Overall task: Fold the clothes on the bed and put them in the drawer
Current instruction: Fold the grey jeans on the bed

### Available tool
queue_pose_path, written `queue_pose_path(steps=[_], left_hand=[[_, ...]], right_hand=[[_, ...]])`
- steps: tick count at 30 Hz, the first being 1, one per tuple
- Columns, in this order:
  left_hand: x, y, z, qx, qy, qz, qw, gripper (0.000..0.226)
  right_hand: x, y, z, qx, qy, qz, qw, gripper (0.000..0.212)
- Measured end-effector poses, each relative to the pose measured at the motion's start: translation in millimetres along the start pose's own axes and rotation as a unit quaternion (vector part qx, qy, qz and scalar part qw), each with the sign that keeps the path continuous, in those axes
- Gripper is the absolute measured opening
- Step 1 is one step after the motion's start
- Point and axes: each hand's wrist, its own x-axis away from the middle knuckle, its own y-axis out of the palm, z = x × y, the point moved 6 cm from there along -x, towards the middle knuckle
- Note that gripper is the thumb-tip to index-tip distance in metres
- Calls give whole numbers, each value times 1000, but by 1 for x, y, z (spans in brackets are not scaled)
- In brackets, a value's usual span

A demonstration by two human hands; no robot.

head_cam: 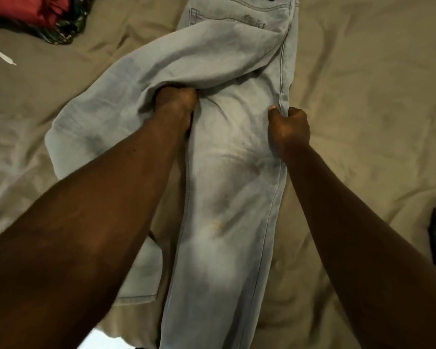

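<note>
The jeans (227, 187) are faded pale blue-grey denim, with darker grey smudges down the leg and one small yellowish spot. Around the jeans, the sheet (363, 71) is plain khaki-tan. Up-left of the jeans: a deep red garment (28, 11), a glossy black cloth (63, 31), and a white strip (0, 51).

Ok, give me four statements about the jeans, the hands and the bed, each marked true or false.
1. The left hand and right hand both grip the jeans. True.
2. The jeans are black. False: they are pale blue.
3. A red garment lies at the far left of the bed. True.
4. The jeans are folded into a small square. False: one leg lies full length, the other is bunched in the left hand.
</note>
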Motion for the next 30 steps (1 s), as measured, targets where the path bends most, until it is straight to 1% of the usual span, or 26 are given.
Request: queue_pose_path(steps=[3, 4, 6, 8, 10, 11, 13, 15, 16, 17, 19, 20, 22, 24, 25, 26, 27, 29, 30], left_hand=[[-8, -13, 2, 97, -68, -30, 993, 35], [-12, -21, -1, 122, -80, -22, 989, 32], [-20, -35, -10, 160, -58, 24, 985, 38], [-21, -42, -23, 110, -10, 98, 989, 52], [-8, -39, -30, 2, 34, 155, 987, 51], [-5, -36, -30, -28, 49, 174, 983, 51], [11, -35, -29, -37, 71, 172, 982, 57], [32, -35, -42, -59, 78, 157, 983, 61], [45, -33, -56, -97, 73, 151, 981, 58], [61, -29, -70, -146, 86, 142, 975, 54], [87, -23, -90, -225, 133, 116, 958, 46], [92, -26, -96, -233, 155, 116, 953, 43], [87, -45, -101, -207, 138, 151, 957, 42], [85, -61, -102, -164, 127, 186, 960, 48], [93, -65, -105, -144, 127, 187, 963, 52], [104, -62, -111, -134, 121, 175, 968, 56], [119, -58, -120, -140, 105, 153, 973, 59], [153, -51, -147, -189, 78, 103, 974, 62], [173, -49, -164, -216, 75, 80, 970, 62]], right_hand=[[-5, -2, 4, -24, 5, -5, 1000, 43], [-7, -3, 5, -23, 2, -1, 1000, 46], [-9, -2, 8, 9, -10, 12, 1000, 54], [-6, -1, 5, 71, -39, 45, 996, 58], [2, 0, -1, 115, -78, 81, 987, 61], [7, -1, -6, 129, -91, 95, 983, 62], [22, -4, -7, 139, -91, 106, 980, 63], [44, -7, 3, 139, -77, 105, 982, 60], [60, -6, 12, 137, -70, 106, 982, 56], [79, -5, 24, 131, -65, 106, 984, 52], [115, 2, 53, 113, -60, 97, 987, 46], [129, 4, 65, 105, -56, 84, 989, 44], [137, -1, 79, 77, -33, 85, 993, 41], [134, -16, 87, 46, 10, 110, 993, 43], [138, -23, 90, 42, 23, 114, 992, 46], [145, -26, 94, 47, 30, 101, 993, 52], [159, -27, 99, 64, 27, 72, 995, 58], [198, -18, 119, 127, 17, -9, 992, 67], [223, -13, 138, 150, 20, -37, 988, 67]])
